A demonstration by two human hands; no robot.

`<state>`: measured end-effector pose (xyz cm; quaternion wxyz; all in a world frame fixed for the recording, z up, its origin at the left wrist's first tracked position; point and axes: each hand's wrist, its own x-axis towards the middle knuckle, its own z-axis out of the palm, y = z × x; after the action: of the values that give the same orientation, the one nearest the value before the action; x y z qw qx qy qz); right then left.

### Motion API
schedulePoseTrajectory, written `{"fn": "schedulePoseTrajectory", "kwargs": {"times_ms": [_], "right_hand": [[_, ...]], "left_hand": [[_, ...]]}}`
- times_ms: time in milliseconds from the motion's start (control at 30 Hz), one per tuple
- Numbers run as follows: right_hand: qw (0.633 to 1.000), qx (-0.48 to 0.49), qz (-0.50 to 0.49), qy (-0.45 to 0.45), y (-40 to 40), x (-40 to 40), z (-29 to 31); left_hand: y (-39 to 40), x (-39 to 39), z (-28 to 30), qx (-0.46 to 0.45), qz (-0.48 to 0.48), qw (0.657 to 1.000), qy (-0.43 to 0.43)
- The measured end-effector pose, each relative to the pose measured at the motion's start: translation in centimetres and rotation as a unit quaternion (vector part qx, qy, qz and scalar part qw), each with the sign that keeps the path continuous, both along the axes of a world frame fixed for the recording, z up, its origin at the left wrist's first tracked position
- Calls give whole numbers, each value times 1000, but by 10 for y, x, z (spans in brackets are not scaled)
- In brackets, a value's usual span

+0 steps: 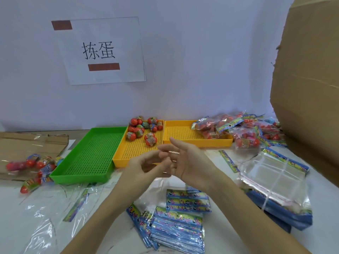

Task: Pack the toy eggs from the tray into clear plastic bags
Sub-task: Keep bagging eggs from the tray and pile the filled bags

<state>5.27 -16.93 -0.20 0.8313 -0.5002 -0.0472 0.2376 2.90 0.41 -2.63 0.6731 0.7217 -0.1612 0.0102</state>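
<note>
Sitting at twelve o'clock, the middle yellow tray (pixel 121 158) holds toy eggs (pixel 145 130); left hand (pixel 145 165) and right hand (pixel 187 160) touch, fingers loose.

- red toy eggs (pixel 145 130) with printed bands, heaped loose at the far end of the middle yellow tray (pixel 135 153)
- stacked clear plastic bags (pixel 271 177), lying flat on the bench's right side

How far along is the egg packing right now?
Done: filled bags are piled on and beside the right yellow tray. In hand: nothing clearly; the left hand and right hand meet above the table. Left: loose eggs in the middle yellow tray.
</note>
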Motion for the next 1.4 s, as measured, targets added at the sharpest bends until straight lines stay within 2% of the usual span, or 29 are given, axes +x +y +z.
{"fn": "schedulePoseTrajectory", "kwargs": {"times_ms": [67, 133, 167, 233, 300, 433, 500, 667, 833, 900, 1000, 1067, 1133, 1333, 1400], "right_hand": [[997, -50, -11, -53, -6, 3, 3], [974, -173, -74, -128, -20, 9, 7], [944, -258, -116, -171, -28, 12, 7], [846, -445, -164, -246, -44, 17, 7], [757, -589, -111, -262, -58, 17, 8], [632, -746, 87, -191, -64, 5, 14], [603, -769, 110, -183, -62, 0, 16], [594, -775, 50, -210, -61, 0, 22], [607, -761, -13, -230, -59, 3, 21], [638, -728, -55, -245, -59, 4, 23], [713, -624, -152, -281, -58, 3, 28], [776, -536, -183, -278, -55, 2, 31], [816, -468, -206, -271, -52, 3, 31], [828, -419, -246, -279, -44, 7, 28], [804, -446, -249, -304, -44, 9, 25]], "left_hand": [[4, 1, 2, -20, 51, 998, -13], [15, 6, 7, -35, 92, 995, -25], [21, 8, 9, -38, 107, 993, -32], [31, 11, 12, -21, 134, 990, -48], [37, 14, 11, 8, 162, 985, -66], [36, 17, 3, 68, 160, 983, -62], [35, 18, 1, 95, 145, 983, -63], [32, 18, -1, 95, 119, 987, -56], [33, 18, 1, 111, 116, 985, -55], [34, 17, 1, 113, 117, 985, -53], [32, 15, 3, 116, 114, 986, -43], [30, 14, 4, 110, 103, 988, -29], [29, 12, 5, 102, 85, 991, -16], [17, 5, 7, 98, 51, 993, -32], [14, 5, 6, 96, 50, 992, -61]]}}
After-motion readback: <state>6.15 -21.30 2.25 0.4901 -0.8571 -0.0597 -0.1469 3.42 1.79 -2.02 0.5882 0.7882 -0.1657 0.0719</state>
